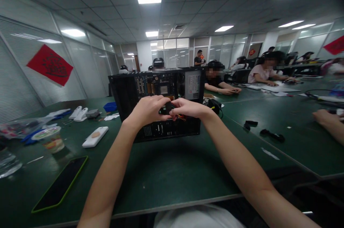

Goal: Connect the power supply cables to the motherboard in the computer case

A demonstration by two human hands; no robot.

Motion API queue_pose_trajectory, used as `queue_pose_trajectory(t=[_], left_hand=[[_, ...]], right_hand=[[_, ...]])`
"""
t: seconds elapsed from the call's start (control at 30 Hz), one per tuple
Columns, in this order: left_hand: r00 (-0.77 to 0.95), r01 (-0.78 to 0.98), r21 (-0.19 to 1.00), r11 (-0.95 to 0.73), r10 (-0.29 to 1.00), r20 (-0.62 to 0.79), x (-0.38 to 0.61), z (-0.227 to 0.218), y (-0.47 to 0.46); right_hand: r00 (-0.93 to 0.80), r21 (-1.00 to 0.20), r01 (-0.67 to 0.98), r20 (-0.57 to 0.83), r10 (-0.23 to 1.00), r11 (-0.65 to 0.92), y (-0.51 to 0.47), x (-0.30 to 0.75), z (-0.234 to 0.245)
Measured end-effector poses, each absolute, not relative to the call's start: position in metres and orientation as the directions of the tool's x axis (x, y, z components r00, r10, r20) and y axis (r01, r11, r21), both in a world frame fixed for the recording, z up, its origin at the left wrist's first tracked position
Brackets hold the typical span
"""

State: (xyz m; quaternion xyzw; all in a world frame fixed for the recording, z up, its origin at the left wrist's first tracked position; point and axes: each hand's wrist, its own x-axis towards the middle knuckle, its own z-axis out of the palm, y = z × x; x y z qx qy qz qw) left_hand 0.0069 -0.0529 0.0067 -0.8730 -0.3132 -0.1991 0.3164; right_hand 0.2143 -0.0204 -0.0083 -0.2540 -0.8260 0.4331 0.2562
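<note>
An open black computer case [126, 92] stands on the green table [172, 174], its boards and a power supply label showing inside. Both my hands are raised in front of the case's open side. My left hand [146, 110] and my right hand [188, 108] are closed and meet on a small black part [166, 108] with coloured wires trailing from it. What exactly the part is stays hidden by my fingers.
A phone in a green case [60, 185] lies at the near left, beside a white device [95, 137], a lidded cup [51, 139] and a blue tray [110, 106]. Small black parts [271, 135] lie at right. Another person's hand [326, 119] rests far right. Several people sit at further tables.
</note>
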Motion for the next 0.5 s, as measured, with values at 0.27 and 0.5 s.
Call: queue_pose_trajectory(t=[0.27, 0.5], left_hand=[[0.717, 0.686, -0.467, -0.558, 0.411, 0.562, 0.006, 0.006, -0.051], [0.69, 0.714, -0.431, -0.552, 0.445, 0.571, -0.005, 0.007, -0.045]], right_hand=[[-0.611, -0.763, 0.275, 0.331, 0.719, 0.585, -0.023, 0.219, -0.013], [-0.409, -0.728, 0.049, 0.61, 0.679, 0.684, -0.171, 0.21, -0.14]])
